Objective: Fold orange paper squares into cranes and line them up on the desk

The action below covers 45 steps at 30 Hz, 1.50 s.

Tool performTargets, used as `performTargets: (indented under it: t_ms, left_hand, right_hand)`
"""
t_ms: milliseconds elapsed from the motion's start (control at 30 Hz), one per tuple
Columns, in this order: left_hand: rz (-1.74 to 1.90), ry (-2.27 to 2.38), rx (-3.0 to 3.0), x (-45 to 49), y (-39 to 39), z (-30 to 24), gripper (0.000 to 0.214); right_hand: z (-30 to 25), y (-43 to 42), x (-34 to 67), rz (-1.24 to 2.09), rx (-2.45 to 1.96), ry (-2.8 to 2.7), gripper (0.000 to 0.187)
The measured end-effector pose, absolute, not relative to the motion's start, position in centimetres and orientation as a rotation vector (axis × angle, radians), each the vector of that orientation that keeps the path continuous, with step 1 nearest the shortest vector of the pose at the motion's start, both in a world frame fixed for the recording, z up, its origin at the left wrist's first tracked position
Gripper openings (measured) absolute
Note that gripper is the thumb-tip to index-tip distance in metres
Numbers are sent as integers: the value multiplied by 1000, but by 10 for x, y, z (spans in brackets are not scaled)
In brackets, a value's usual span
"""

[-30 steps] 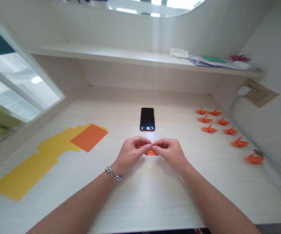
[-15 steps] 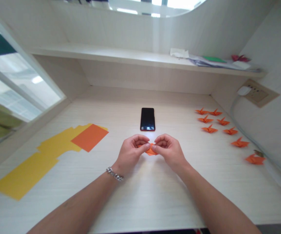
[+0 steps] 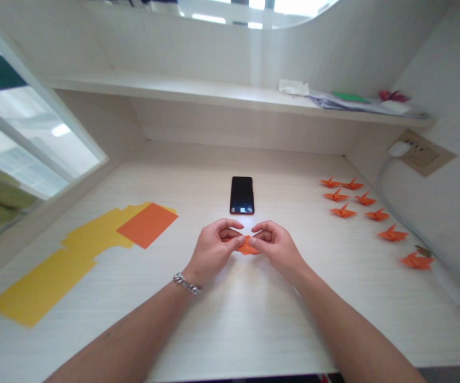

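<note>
A small folded piece of orange paper [image 3: 248, 246] is held between my two hands, just above the desk. My left hand [image 3: 217, 244] pinches its left side between thumb and fingers. On the other side, my right hand [image 3: 274, 243] grips the right part the same way. Both thumbs press near the middle, and the fingers hide the paper's outer parts. Directly beyond my hands lies a black phone [image 3: 242, 195]. Several orange paper cranes [image 3: 343, 211] stand at the right of the desk.
Yellow paper sheets [image 3: 46, 282] overlap at the left, with an orange sheet [image 3: 147, 225] on top. A cable [image 3: 397, 218] runs from the wall socket [image 3: 424, 152] along the right edge. Papers [image 3: 345, 101] lie on the shelf [image 3: 174, 88] above.
My index fingers have shifted slightly around the folded orange paper, lifting a little from it. Both hands keep their place, and everything else stays still.
</note>
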<state>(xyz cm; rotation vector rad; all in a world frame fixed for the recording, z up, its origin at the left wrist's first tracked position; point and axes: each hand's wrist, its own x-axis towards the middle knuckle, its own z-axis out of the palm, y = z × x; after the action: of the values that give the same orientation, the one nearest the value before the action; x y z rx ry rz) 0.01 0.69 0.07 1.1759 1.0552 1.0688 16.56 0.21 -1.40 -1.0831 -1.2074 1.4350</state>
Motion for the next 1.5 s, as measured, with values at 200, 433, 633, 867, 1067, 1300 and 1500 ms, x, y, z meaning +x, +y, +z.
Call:
performTargets:
  t_ms: [200, 433, 633, 867, 1067, 1300, 1500]
  left_hand:
    - [998, 987, 1135, -2, 9, 2, 28]
    - [1033, 1026, 1199, -4, 11, 1, 26]
    - [1145, 1079, 1207, -2, 10, 2, 33]
    - [1346, 1271, 1359, 0, 9, -3, 27]
    - [1211, 1217, 1611, 9, -3, 3, 20]
    - [1230, 1309, 1662, 2, 0, 4, 25]
    - [1064, 1147, 1605, -4, 6, 6, 21]
  right_hand:
    - [-13, 2, 166, 1352, -1100, -1259, 23]
    - [-11, 2, 169, 1364, -1081, -1235, 21]
    - [-7, 3, 175, 1321, -1101, -1320, 25]
    - [-2, -6, 165, 793, -1284, -1477, 20]
    - [-13, 3, 155, 1311, -1063, -1234, 34]
    - [-14, 6, 167, 1259, -1223, -1235, 26]
    - [-4, 0, 170, 1282, -1241, -1462, 20]
